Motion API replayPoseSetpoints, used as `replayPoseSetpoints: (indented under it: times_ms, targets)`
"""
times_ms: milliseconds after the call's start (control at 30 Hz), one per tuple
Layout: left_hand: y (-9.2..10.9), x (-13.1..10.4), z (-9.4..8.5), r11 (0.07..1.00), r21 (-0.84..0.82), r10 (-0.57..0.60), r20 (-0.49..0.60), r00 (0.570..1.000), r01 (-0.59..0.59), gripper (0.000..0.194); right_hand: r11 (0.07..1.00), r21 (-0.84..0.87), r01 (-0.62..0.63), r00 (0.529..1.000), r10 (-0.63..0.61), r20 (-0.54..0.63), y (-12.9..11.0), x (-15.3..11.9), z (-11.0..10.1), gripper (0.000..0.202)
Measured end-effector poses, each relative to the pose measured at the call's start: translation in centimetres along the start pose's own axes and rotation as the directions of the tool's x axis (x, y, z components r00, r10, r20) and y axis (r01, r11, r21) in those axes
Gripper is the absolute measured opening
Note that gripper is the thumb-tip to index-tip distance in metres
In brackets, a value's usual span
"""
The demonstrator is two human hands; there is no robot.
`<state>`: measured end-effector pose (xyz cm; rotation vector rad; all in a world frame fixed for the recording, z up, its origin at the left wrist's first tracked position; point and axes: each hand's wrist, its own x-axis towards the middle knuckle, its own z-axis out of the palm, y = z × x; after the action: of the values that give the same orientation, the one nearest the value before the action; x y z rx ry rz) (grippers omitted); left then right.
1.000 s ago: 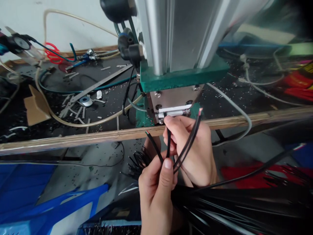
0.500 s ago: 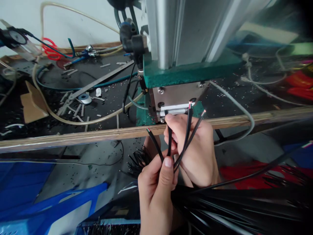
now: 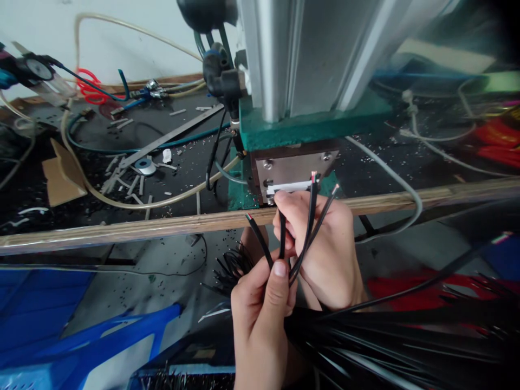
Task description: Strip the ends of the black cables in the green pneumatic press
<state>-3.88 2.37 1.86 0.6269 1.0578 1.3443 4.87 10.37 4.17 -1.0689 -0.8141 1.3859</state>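
Low in the middle, my left hand [image 3: 262,309] pinches several black cables between thumb and fingers. Their cut ends fan upward, and red, green and white wires peek out of some tips. One black cable [image 3: 281,233] rises to my right hand [image 3: 331,249], whose thumb and fingers are closed on its upper part. Its tip is hidden at the white strip [image 3: 290,187] on the machine's metal plate [image 3: 296,167]. Two other cables cross in front of my right hand, one showing a red and white end [image 3: 313,179].
A press-like machine with a green block [image 3: 309,124] stands at the bench edge [image 3: 122,229]. Hoses, a tape roll [image 3: 144,166] and cardboard [image 3: 63,179] lie left. A bundle of black cables [image 3: 406,336] spreads lower right; a blue stool [image 3: 134,330] is lower left.
The gap between two white strips on the machine has closed to a single visible strip, and the metal plate sits lower. My hands keep nearly the same hold. The view shifts slightly.
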Motion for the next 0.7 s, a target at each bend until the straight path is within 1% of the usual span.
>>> replayPoseSetpoints:
  times_ms: [100, 200, 267, 333, 367, 433, 467, 567, 633, 700]
  targets:
    - [-0.3, 0.0, -0.2, 1.000, 0.007, -0.010, -0.029, 1.000, 0.010, 0.049, 0.999, -0.011, 0.033, 0.999, -0.033, 0.001, 0.3, -0.2, -0.1, 0.053]
    - [-1.1, -0.2, -0.6, 0.999, -0.016, -0.043, -0.013, 0.999, 0.043, 0.047, 0.995, -0.063, 0.075, 0.996, -0.072, 0.042, 1.0, -0.5, -0.7, 0.055]
    - [-1.7, -0.4, -0.7, 0.997, -0.035, -0.075, -0.085, 0.994, 0.073, 0.045, 0.984, -0.119, 0.132, 0.988, -0.121, 0.097, 1.5, -0.6, -1.4, 0.052]
    - [-2.2, -0.6, -0.6, 0.994, -0.040, -0.112, -0.158, 0.981, 0.106, 0.052, 0.964, -0.158, 0.214, 0.970, -0.190, 0.150, 1.9, -0.7, -2.2, 0.049]
    - [-2.4, -0.6, -0.5, 0.992, -0.050, -0.127, -0.168, 0.978, 0.120, 0.057, 0.955, -0.161, 0.249, 0.960, -0.220, 0.175, 2.0, -0.8, -2.5, 0.049]
    - [-2.6, -0.6, -0.3, 0.987, -0.082, -0.146, -0.134, 0.980, 0.135, 0.065, 0.947, -0.141, 0.290, 0.941, -0.255, 0.220, 2.1, -0.9, -3.0, 0.048]
    - [-2.6, -0.5, -0.2, 0.985, -0.106, -0.146, -0.114, 0.983, 0.134, 0.066, 0.947, -0.121, 0.297, 0.934, -0.262, 0.243, 2.2, -1.0, -3.2, 0.046]
    - [-2.4, -0.3, 0.0, 0.977, -0.158, -0.155, -0.081, 0.985, 0.141, 0.065, 0.959, -0.031, 0.283, 0.915, -0.260, 0.309, 2.7, -1.1, -3.5, 0.043]
    - [-2.3, -0.3, 0.0, 0.975, -0.166, -0.163, -0.075, 0.984, 0.148, 0.065, 0.973, 0.088, 0.213, 0.908, -0.231, 0.349, 3.1, -1.0, -3.6, 0.051]
    - [-2.2, -0.3, 0.0, 0.976, -0.159, -0.158, -0.066, 0.985, 0.145, 0.065, 0.980, 0.170, 0.106, 0.920, -0.162, 0.357, 3.4, -0.7, -3.6, 0.060]
